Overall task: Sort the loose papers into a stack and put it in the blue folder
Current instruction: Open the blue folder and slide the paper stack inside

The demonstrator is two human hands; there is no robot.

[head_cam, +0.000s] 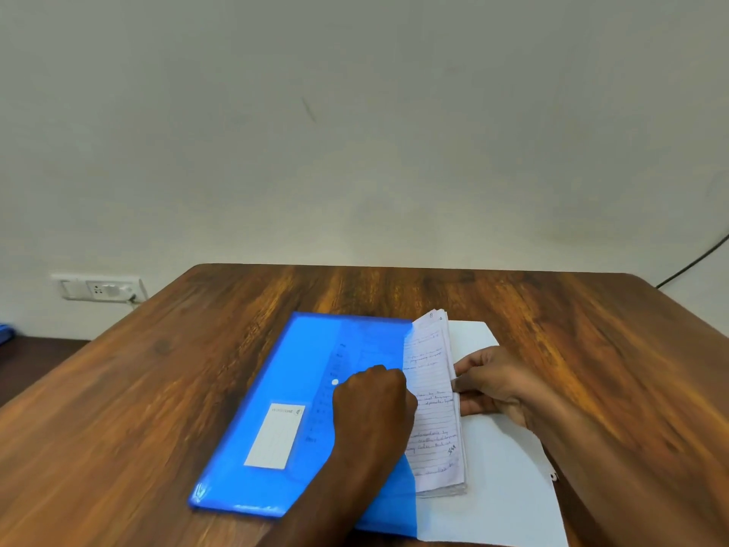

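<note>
Stack: lined, handwritten papers [434,408] squared into a stack, its left part slid inside the blue folder and its right part jutting out of the folder's open right edge, between the two hands.
Blue folder: translucent blue folder [300,388] lying flat on the table, stretching left of the left hand; writing on the papers shows faintly through it just beside that hand.
Left hand: left hand [374,400] rests knuckles-up on the folder at its open edge, fingers curled under; whether they pinch the folder's top sheet cannot be told, since the fingertips are hidden.
Right hand: right hand [493,384] lies at the stack's right edge, fingers curled round that edge with the tips touching the paper, gripping it.
Snap button: small white dot [335,382] on the folder, just left of the left hand's knuckles.
Label: pale lined label card [275,436] on the folder's front, left of and nearer than the left hand.
White sheet: plain white sheet [501,491] flat on the table under the stack and under the right hand, reaching toward the near edge.
Table: brown wood-grain table [591,329] carrying everything.
Wall socket: white switch-and-socket plate [98,288] on the wall, far left of the left hand, beyond the table.
</note>
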